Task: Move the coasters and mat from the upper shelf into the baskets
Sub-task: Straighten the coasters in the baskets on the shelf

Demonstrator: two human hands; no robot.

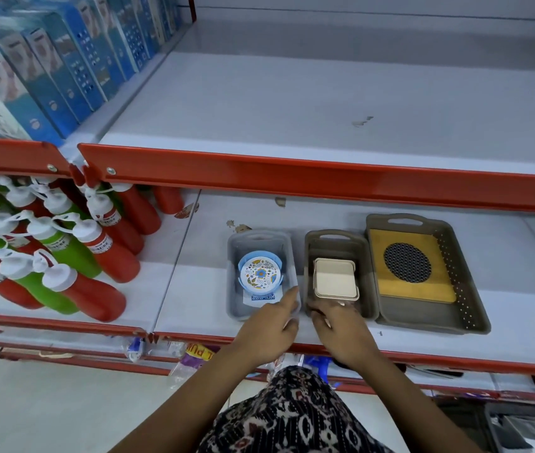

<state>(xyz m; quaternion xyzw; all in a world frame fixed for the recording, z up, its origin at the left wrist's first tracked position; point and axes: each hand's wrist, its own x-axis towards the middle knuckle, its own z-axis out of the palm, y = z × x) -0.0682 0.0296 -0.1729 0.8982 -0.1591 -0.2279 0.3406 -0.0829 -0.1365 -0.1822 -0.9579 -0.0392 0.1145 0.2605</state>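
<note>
Shop shelf [194, 289] holds three baskets; left hand [267, 328] grip loosely spread; right hand [341, 331] grip pinches brown basket [370, 289] rim.

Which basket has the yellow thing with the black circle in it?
The biggest basket, the brown one farthest right. It holds the yellow mat. The grey basket has a flowery round coaster set; the small brown basket has cream square ones.

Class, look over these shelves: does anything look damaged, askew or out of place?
Yes. The lower shelf has chipped, rusty patches behind the grey basket, and the upper shelf has a scuff. The baskets sit straight.
</note>
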